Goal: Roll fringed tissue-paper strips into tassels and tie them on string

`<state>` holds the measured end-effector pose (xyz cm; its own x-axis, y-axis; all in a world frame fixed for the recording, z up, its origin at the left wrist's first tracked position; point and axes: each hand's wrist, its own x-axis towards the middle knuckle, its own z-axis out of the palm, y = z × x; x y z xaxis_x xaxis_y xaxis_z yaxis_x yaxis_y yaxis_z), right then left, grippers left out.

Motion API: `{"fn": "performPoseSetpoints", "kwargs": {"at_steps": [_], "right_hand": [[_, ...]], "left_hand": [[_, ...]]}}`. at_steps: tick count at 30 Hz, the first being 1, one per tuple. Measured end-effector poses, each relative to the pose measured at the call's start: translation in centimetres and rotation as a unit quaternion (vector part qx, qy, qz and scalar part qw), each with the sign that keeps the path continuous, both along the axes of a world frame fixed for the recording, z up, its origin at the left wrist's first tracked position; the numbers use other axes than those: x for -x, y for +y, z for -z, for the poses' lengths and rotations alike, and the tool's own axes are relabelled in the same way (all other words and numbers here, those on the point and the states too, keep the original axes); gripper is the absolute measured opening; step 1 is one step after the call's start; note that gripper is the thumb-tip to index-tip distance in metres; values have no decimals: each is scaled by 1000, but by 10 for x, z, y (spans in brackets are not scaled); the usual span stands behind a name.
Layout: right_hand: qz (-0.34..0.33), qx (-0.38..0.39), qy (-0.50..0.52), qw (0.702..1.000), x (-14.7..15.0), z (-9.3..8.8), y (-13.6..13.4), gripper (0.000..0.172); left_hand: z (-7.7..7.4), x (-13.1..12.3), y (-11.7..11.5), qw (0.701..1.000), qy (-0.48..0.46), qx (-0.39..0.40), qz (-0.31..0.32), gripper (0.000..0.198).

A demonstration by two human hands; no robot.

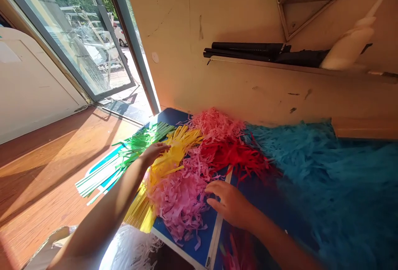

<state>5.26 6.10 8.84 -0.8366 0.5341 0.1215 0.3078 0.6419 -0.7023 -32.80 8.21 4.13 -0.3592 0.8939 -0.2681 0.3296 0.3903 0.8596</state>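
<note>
My left hand (154,152) lies flat with fingers stretched out on the yellow paper strips (174,150), right next to the green paper strips (137,147). My right hand (229,203) rests with fingers spread and slightly curled at the edge of a light pink heap of shredded paper (182,197) on the blue table (205,237). Neither hand holds anything. Red shreds (236,154) and salmon-pink shreds (216,124) lie just beyond my right hand. A large turquoise pile (329,170) fills the table's right side.
White shredded paper (130,249) sits in a box below the table's near edge. The wall behind carries a shelf with black rods (248,50) and white cones (351,44). A glass door (83,42) and sunlit wooden floor (46,166) lie to the left.
</note>
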Motion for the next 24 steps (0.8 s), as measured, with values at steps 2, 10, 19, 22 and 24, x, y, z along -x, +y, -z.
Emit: {"fn": "performPoseSetpoints", "kwargs": {"at_steps": [2, 10, 19, 22, 24], "right_hand": [[48, 63, 19, 997, 56, 4, 22, 21], [189, 154, -19, 970, 205, 40, 62, 24], [182, 294, 4, 938, 223, 80, 70, 22], [186, 345, 37, 919, 226, 84, 70, 23], [191, 370, 58, 908, 226, 84, 69, 23]], "left_hand": [[-2, -1, -2, 999, -30, 0, -16, 27], [-12, -11, -7, 997, -70, -8, -42, 29], [-15, -20, -11, 993, 42, -75, -82, 34], [-10, -32, -21, 974, 141, -127, -127, 34], [-5, -42, -30, 963, 191, -145, -125, 28]]}}
